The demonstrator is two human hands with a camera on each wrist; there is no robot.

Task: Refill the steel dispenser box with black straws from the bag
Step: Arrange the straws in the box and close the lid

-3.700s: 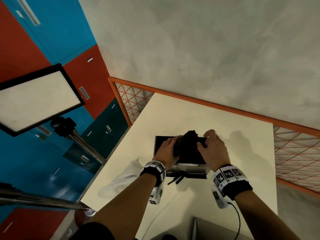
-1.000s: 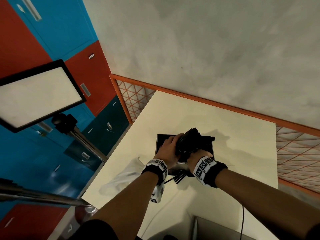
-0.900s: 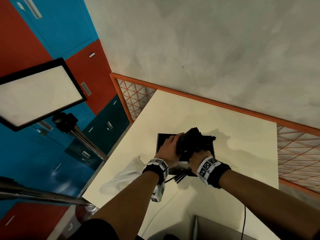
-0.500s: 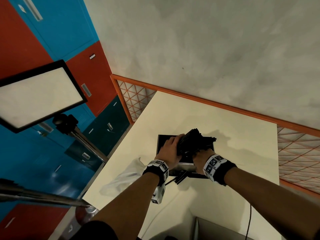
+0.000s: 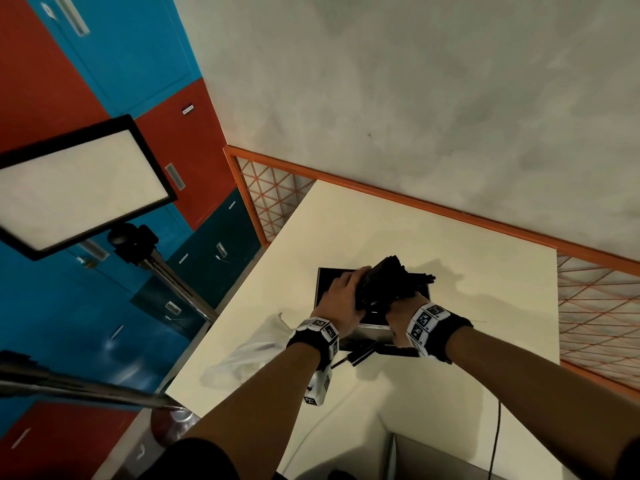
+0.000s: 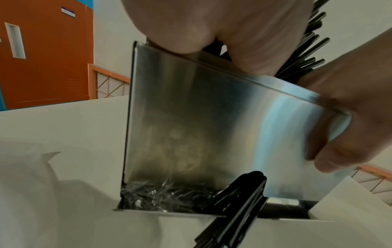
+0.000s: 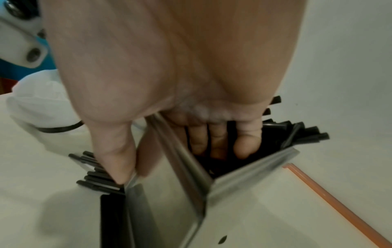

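Standing on the cream desk [image 5: 398,220], near its middle, is the steel dispenser box [image 6: 212,120]: brushed metal walls with a dull sheen, open at the top, a low slot along the base of its front wall. A bundle of black straws [image 5: 388,282] sits in the open top, tilted, with the ends sticking out past the right rim. A few more loose straws [image 6: 239,209] poke out of the bottom slot onto the desk.

Left hand [image 5: 343,299]: fingers curled over the left end of the bundle, gripping it at the box's top edge. Right hand [image 5: 403,311]: thumb on the outside of the front wall, fingers [image 7: 214,141] hooked over the rim and resting on the straws inside, so it pinches the wall. Both wrists carry black bands with black-and-white square markers.

White plastic bag [image 5: 249,351]: crumpled, lying on the desk just left of the box, at the near left edge.

Desk: plain, matte, pale cream, casting soft shadows of the hands. An orange-framed railing [image 5: 433,206] with a diamond mesh runs along its far and right sides. Beyond it, a grey mottled wall [image 5: 415,81]. To the left, red, blue and dark teal cabinet fronts [image 5: 114,57], and a lit rectangular light panel [image 5: 76,181] on a metal stand.
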